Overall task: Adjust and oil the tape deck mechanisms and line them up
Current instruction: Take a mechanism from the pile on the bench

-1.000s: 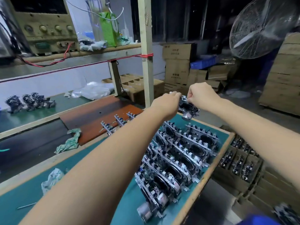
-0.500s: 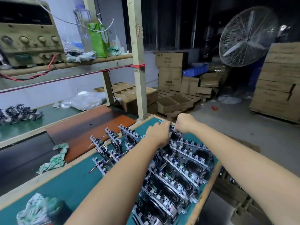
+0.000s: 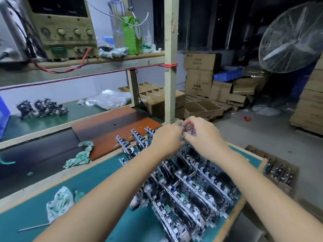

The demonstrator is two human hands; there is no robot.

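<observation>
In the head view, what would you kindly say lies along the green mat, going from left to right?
Metal rod → crumpled rag → rows of tape deck mechanisms → cardboard box of mechanisms beyond the mat's right edge.

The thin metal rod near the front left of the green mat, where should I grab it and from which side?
Pinch the rod near its middle, coming straight down from above. It lies flat on the mat, long and thin, with bare mat on both long sides; the rag sits just beyond it, so keep fingers across its width.
</observation>
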